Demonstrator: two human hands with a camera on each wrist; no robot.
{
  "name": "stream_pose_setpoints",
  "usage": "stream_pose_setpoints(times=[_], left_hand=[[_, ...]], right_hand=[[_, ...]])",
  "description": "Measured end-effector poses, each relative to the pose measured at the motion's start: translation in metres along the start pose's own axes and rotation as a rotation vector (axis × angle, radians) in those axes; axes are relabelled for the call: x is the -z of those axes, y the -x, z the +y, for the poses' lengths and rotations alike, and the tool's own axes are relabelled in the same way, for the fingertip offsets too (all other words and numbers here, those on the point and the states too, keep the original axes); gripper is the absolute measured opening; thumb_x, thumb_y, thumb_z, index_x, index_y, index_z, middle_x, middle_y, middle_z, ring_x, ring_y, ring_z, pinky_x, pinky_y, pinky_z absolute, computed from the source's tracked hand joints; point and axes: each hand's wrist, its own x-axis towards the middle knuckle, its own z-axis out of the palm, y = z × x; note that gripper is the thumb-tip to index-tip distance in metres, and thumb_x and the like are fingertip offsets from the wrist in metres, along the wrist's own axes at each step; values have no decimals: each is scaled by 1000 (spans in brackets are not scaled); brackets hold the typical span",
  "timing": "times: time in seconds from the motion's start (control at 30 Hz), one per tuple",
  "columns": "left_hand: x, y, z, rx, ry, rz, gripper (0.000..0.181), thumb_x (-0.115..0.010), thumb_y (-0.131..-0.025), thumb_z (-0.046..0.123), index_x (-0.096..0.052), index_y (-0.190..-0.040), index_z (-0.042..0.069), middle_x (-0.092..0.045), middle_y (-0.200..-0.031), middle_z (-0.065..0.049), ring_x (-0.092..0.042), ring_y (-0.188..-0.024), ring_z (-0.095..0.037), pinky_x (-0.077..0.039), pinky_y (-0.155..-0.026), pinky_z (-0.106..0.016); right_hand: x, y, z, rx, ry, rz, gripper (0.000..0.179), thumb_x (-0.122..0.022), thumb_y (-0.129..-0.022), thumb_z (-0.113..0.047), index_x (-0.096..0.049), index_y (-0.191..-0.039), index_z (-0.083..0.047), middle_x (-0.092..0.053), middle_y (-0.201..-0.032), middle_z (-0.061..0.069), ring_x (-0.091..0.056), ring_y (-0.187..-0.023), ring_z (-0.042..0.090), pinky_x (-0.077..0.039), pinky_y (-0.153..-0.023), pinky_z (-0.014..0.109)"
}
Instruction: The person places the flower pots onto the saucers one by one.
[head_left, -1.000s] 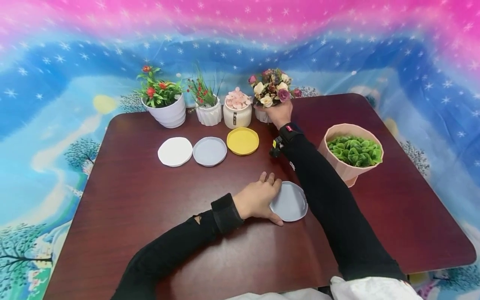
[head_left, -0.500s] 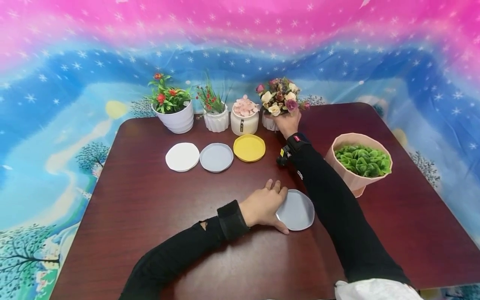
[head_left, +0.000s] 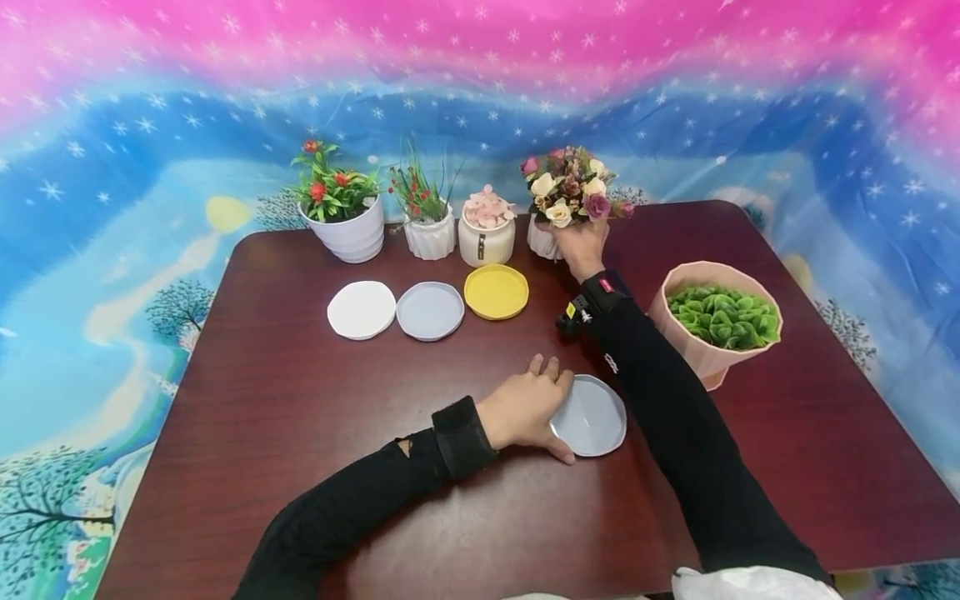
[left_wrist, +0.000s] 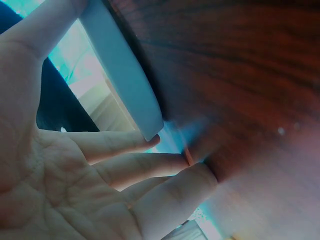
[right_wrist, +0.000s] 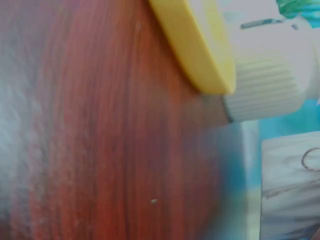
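Observation:
My right hand (head_left: 582, 248) grips a white flowerpot (head_left: 543, 239) of cream and mauve artificial roses (head_left: 573, 187) at the back of the table. In the right wrist view, this flowerpot (right_wrist: 290, 185) shows a twine loop, and its base appears slightly off the tabletop. Part of it is hidden behind the hand. Lower down, my left hand (head_left: 527, 408) rests at the left rim of a grey-blue saucer (head_left: 590, 416). Its thumb and fingers are spread fairly straight. In the left wrist view, the index finger touches the edge of this saucer (left_wrist: 125, 75).
A white saucer (head_left: 362, 310), a second grey-blue saucer (head_left: 431, 311) and a yellow saucer (head_left: 497, 292) lie in a row. Behind them stand a red-flowered plant (head_left: 348, 237), a grassy plant (head_left: 431, 237) and a ribbed jar (head_left: 486, 245). A pink planter (head_left: 708, 350) stands right of my right arm.
The rose flowerpot has moved slightly right and up, away from the ribbed jar, in my right hand. My left hand stays at the saucer. The head view has shifted a little.

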Motion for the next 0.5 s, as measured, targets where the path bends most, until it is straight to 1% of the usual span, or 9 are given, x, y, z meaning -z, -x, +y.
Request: stream_pose_setpoints(times=[0.17, 0.2, 0.4, 0.5], left_hand=[[3, -2, -3, 0, -18, 5, 117, -87, -72, 75, -51, -153, 0, -54, -154, -25, -53, -142, -43, -53, -108, -40], [4, -2, -4, 0, -22, 4, 117, -87, -72, 75, -51, -153, 0, -54, -154, -25, -53, -142, -43, -52, -110, -40], [4, -2, -5, -6, -16, 5, 116, -88, -72, 74, -51, -152, -1, -55, -153, -25, -53, -142, -42, -47, -116, -41], [4, -1, -4, -2, -8, 3, 116, -88, -72, 73, -51, -153, -1, -54, -153, -26, -53, -142, -43, -50, -113, -41]], right_hand=[[5, 2, -13, 26, -24, 18, 89, -96, -74, -7, -54, -152, -8, -63, -148, 10, -57, -137, 18, -43, -113, 25], [7, 2, -16, 32, -13, 22, 87, -96, -74, -7, -55, -151, -7, -64, -147, 10, -58, -136, 18, -43, -112, 25], [16, 12, -26, 30, -29, 10, 90, -95, -75, -5, -52, -154, -6, -61, -150, 10, -55, -139, 15, -42, -113, 24], [19, 18, -28, 54, -70, -3, 92, -93, -75, 0, -50, -155, -3, -59, -152, 13, -54, -142, 17, -44, -113, 25]])
